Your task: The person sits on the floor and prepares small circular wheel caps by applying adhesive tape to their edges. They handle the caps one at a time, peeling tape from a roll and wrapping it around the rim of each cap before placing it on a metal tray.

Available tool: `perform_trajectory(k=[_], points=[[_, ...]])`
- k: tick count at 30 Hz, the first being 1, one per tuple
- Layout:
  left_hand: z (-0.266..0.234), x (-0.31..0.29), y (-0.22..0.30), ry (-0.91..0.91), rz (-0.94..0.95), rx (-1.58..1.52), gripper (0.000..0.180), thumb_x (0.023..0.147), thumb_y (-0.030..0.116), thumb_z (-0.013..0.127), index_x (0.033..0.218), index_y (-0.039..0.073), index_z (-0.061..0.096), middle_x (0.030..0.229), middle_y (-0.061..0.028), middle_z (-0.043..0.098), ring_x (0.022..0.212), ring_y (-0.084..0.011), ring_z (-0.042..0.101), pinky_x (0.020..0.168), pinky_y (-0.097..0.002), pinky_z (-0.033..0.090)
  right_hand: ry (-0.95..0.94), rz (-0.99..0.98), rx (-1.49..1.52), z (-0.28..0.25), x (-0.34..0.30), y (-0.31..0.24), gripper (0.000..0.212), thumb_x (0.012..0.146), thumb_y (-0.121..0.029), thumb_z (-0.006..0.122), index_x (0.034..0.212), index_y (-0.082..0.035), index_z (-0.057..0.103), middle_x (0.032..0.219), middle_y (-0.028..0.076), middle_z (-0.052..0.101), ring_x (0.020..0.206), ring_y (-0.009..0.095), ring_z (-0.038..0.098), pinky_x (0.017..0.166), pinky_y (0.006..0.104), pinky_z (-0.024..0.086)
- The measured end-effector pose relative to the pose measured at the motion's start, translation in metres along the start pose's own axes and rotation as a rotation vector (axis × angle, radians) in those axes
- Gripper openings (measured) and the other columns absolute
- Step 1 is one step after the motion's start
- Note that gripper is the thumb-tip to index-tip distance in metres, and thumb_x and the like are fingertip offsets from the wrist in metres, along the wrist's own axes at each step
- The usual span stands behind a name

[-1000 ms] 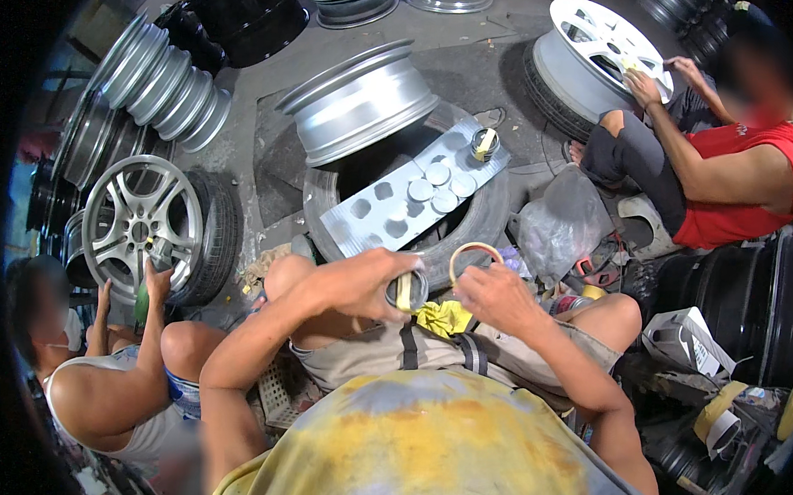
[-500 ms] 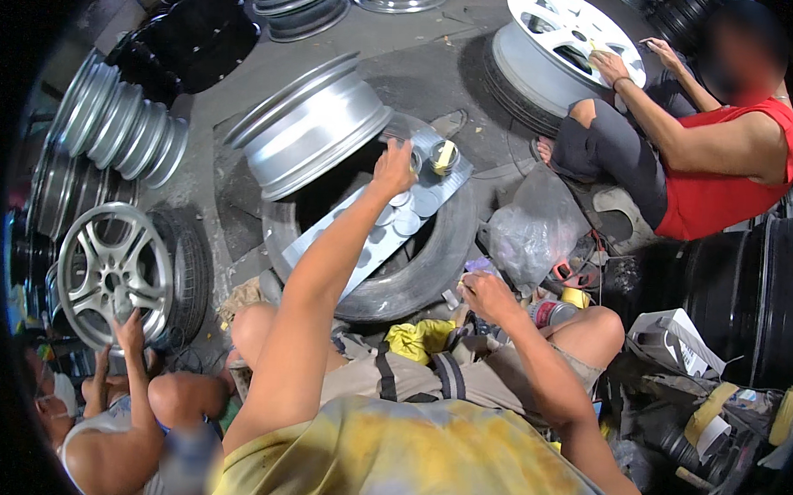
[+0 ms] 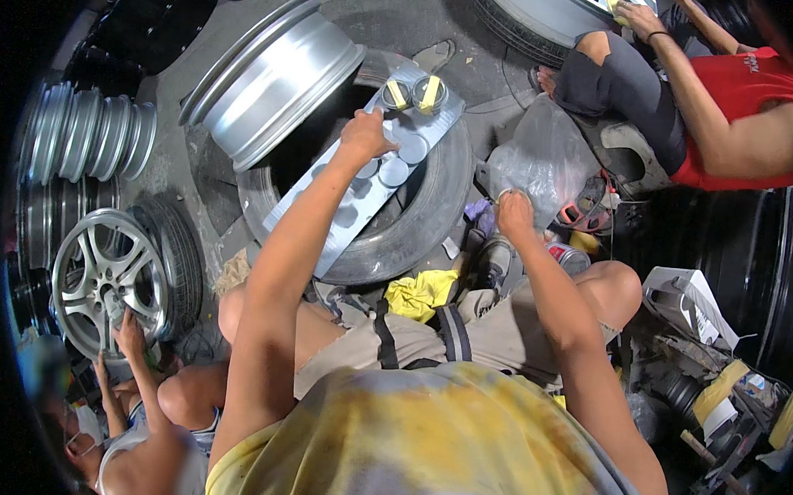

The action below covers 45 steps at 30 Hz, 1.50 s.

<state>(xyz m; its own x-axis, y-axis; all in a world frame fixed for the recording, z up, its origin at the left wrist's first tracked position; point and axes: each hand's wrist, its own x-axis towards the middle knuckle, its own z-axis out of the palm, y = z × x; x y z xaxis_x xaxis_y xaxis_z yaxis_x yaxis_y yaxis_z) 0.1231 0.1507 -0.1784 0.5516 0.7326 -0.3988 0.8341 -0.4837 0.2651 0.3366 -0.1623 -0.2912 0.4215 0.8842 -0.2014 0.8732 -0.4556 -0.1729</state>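
Note:
My left hand (image 3: 366,137) is over a long pale board (image 3: 333,252), thumb apart from the fingers, beside several round grey caps (image 3: 393,171). I cannot make out whether its fingertips touch a cap. Two round dark pieces with yellow strips (image 3: 429,94) lie at the board's far end. The board rests across a tyre (image 3: 432,236) lying flat in front of me. My right hand (image 3: 514,219) is closed around a small round pale disc (image 3: 515,194), seen only by its rim, close to a clear plastic bag (image 3: 542,152).
A silver wheel rim (image 3: 275,78) leans on the tyre's far left. At right, a person in red (image 3: 729,120) works on a white wheel; at lower left, another handles a spoked wheel (image 3: 110,279). A yellow cloth (image 3: 421,295) and a can (image 3: 569,257) lie near my legs.
My left hand has come back from the yellow-striped pieces toward the grey caps, leaving both in sight. My right hand has moved forward to beside the plastic bag. The view has shifted.

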Motion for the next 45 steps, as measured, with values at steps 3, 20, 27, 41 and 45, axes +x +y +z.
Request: perform_trajectory(k=[3,20,27,41,45], points=[[0.02,-0.005,-0.004,0.09,0.033,-0.039,0.073,0.07,0.041,0.092,0.127,0.009,0.061,0.126,-0.0256,0.057,0.112,-0.0431,0.066,0.098,-0.0482,0.055,-0.039,0.048,-0.009,0.008,-0.007,-0.001,0.023,0.089,-0.021,0.069,0.099,0.0,0.065,0.106,0.026,0.066,0.104,0.043,0.066,0.087,0.053,0.054],[0.0,-0.035,-0.016,0.348,0.019,-0.23,0.059,0.074,0.042,0.084,0.108,-0.002,0.063,0.106,-0.0245,0.068,0.098,-0.0402,0.07,0.084,-0.0461,0.058,-0.516,-0.291,-0.116,0.075,-0.085,-0.065,0.024,0.096,-0.016,0.056,0.114,-0.006,0.068,0.113,0.019,0.066,0.1,0.037,0.073,0.083,0.0462,0.06],[-0.089,-0.111,-0.003,-0.233,-0.162,-1.177,0.046,0.099,0.043,0.053,0.115,0.002,0.063,0.086,-0.0111,0.07,0.068,-0.0126,0.059,0.053,-0.0258,0.043,-0.35,-0.351,-0.017,0.103,-0.077,-0.042,0.044,0.084,-0.034,0.073,0.112,0.0,0.065,0.095,0.022,0.072,0.095,0.038,0.072,0.081,0.0475,0.059],[-0.136,-0.213,0.002,0.37,0.161,-1.313,0.034,0.101,0.037,0.068,0.104,0.003,0.07,0.074,-0.0027,0.067,0.051,-0.0042,0.05,0.043,-0.0204,0.035,-0.648,-0.349,-0.043,0.031,-0.053,-0.056,0.041,0.079,-0.035,0.076,0.097,0.001,0.071,0.107,0.021,0.074,0.095,0.041,0.072,0.085,0.0483,0.057],[-0.138,-0.218,-0.019,0.315,0.273,-1.726,0.069,0.112,0.056,0.022,0.12,0.002,0.065,0.086,-0.0085,0.066,0.061,-0.012,0.048,0.055,-0.0274,0.04,-0.331,-0.067,0.575,-0.06,-0.027,-0.091,0.021,0.091,-0.017,0.071,0.091,0.003,0.068,0.097,0.013,0.074,0.08,0.027,0.074,0.071,0.0379,0.057]])
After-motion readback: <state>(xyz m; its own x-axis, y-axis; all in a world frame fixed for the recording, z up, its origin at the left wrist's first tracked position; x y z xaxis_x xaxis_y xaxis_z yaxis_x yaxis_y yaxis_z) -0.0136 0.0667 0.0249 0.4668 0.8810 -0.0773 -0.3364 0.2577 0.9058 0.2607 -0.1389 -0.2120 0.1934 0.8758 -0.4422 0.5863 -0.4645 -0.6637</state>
